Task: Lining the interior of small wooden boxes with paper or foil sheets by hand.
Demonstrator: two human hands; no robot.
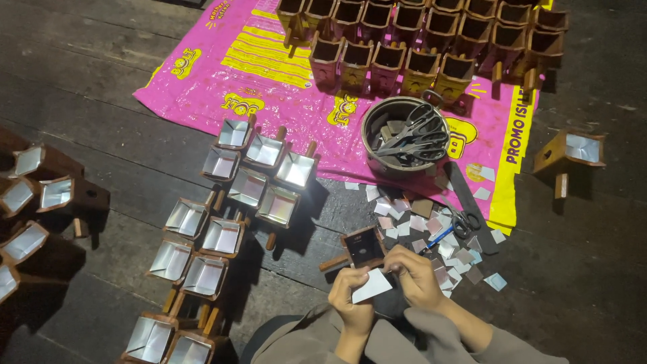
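With the box [364, 247] on the floor just ahead, the left hand [350, 293] pinches a silver card [372, 286] while the right hand's [414, 275] curled fingers grip its edge, seemingly lining the box; seating it needs careful alignment.

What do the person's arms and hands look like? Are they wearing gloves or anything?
No gloves: the left hand and the right hand are both bare, with no rings, watch or bracelet that I can see. Both forearms are bare too. Loose grey-brown fabric sleeves are pushed back toward the elbows, bunching in soft folds at the bottom of the picture. The cloth looks plain, with no pattern.
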